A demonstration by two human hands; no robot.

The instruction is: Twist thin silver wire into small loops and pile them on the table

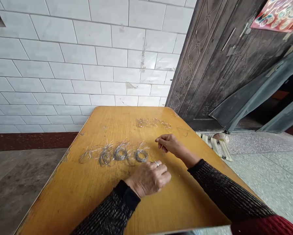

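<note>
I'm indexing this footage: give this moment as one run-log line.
left hand: nearest row of round grey metal-wire coils | right hand: over yellow-brown wood-look table, grip unclear | farther back: thin wire loops

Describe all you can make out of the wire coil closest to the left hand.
The coil is a small, roughly round ring of thin grey strands, metallic-looking, wound around an open centre. Silvery loose ends stick out at its top and right. It lies flat on the table, at the right end of the nearer row. Looser loops lie just left of it, and the left hand is just in front; whether either touches it is unclear.
</note>
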